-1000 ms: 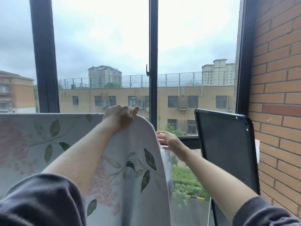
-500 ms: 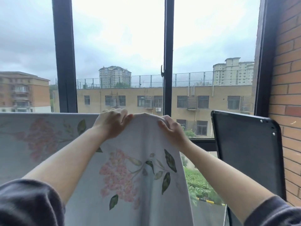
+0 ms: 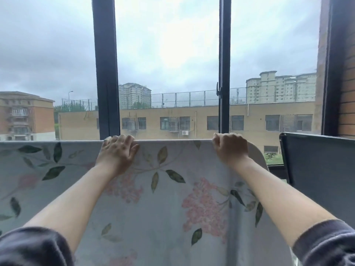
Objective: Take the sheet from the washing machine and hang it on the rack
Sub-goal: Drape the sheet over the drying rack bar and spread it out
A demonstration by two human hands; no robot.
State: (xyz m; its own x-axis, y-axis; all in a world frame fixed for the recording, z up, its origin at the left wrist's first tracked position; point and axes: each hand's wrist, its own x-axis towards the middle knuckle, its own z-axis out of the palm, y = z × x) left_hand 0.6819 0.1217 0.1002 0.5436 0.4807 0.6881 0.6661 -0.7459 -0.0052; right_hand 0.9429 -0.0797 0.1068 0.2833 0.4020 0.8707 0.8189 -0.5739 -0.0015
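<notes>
A pale sheet (image 3: pixel 169 204) printed with pink flowers and green leaves hangs over a horizontal bar, its top fold running straight across the view at hand height. The bar itself is hidden under the fabric. My left hand (image 3: pixel 118 152) lies on the top fold near the middle, fingers curled over the edge. My right hand (image 3: pixel 231 148) grips the top fold close to the sheet's right end, fist closed on the fabric. The cloth between both hands is flat and taut. The sheet's right edge (image 3: pixel 259 156) curves down just past my right hand.
A dark panel (image 3: pixel 318 169) stands upright at the right, close to the sheet's end. A brick wall (image 3: pixel 345 73) lies behind it. Black window frames (image 3: pixel 106 73) and glass stand directly behind the sheet.
My hands have moved apart along the top fold, the right one sliding toward the sheet's right end. The bunched fabric between them has been spread flat.
</notes>
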